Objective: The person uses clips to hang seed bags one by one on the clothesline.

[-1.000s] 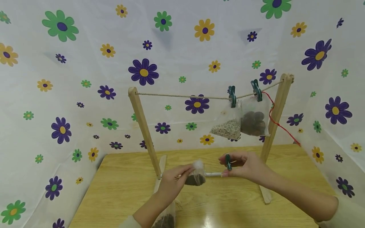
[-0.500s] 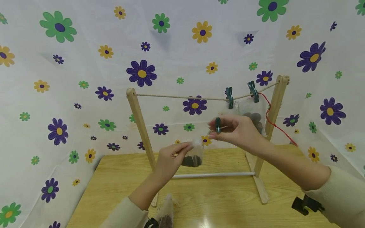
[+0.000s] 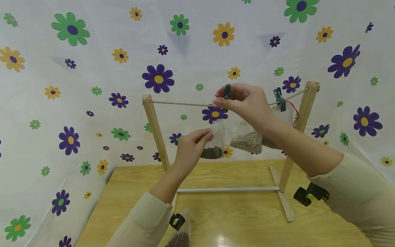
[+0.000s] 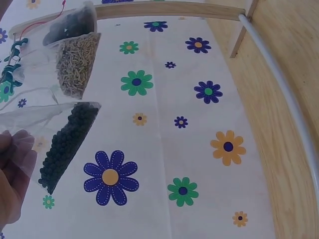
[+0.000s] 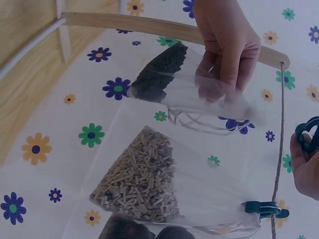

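My left hand point(image 3: 191, 149) pinches the upper part of a small clear drawstring bag point(image 3: 217, 139) with dark beads in its bottom, held just below the rope point(image 3: 182, 103). In the left wrist view the dark beads point(image 4: 67, 144) show as small and round, near the hand point(image 4: 12, 184). Thumb and fingers of my right hand point(image 3: 247, 103) grip a dark green clip point(image 3: 227, 91) at the rope's height, above the bag. The right wrist view shows that clip point(image 5: 308, 134) beside the rope point(image 5: 280, 149), apart from the bag's top.
A bag of beige pellets point(image 3: 248, 142) hangs from the rope by a green clip point(image 5: 266, 209). Beyond it hangs a bag of dark stones point(image 4: 72, 25), clipped beside a red string point(image 3: 296, 113). Wooden posts point(image 3: 155, 132) hold the rope. Another bag point(image 3: 180, 236) lies on the table.
Both hands have risen from near the table, the left with the bead bag, the right with the clip. The right hand has moved left and up to the rope.
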Demonstrator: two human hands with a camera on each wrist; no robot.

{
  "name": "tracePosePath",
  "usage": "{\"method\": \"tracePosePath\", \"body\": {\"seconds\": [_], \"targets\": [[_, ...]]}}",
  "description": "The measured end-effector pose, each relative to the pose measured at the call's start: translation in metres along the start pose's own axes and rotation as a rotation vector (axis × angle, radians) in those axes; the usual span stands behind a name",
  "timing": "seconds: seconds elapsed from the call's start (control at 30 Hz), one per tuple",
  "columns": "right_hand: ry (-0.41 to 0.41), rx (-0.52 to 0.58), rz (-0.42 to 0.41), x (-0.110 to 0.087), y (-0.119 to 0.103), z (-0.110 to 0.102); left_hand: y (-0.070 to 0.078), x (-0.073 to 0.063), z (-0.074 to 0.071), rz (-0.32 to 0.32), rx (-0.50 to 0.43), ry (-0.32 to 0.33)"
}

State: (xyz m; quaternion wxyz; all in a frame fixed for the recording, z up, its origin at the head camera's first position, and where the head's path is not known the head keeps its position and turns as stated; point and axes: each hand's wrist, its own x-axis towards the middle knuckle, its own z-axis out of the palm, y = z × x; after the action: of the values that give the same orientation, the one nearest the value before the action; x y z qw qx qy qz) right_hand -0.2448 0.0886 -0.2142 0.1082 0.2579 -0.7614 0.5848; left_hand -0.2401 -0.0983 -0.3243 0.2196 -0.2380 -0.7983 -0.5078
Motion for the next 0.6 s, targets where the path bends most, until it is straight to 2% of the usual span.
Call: {"method": "tracePosePath", "body": {"seconds": [0.1, 0.27, 0.47, 0.6], "targets": [[0.042, 0.025, -0.031, 0.012, -0.002, 0.006, 0.003, 0.008, 0.001, -0.047, -0.016, 0.003], [0.099, 0.076, -0.039, 0.026, -0.003, 0.009, 0.01, 0.02, 0.005, -0.076, -0.03, -0.005], [0.081, 0.06, -0.035, 0.032, -0.002, 0.01, 0.013, 0.029, 0.004, -0.081, -0.026, -0.03], [0.094, 0.138, -0.047, 0.031, -0.001, 0.012, 0.015, 0.033, 0.0, -0.087, -0.03, -0.042]]}}
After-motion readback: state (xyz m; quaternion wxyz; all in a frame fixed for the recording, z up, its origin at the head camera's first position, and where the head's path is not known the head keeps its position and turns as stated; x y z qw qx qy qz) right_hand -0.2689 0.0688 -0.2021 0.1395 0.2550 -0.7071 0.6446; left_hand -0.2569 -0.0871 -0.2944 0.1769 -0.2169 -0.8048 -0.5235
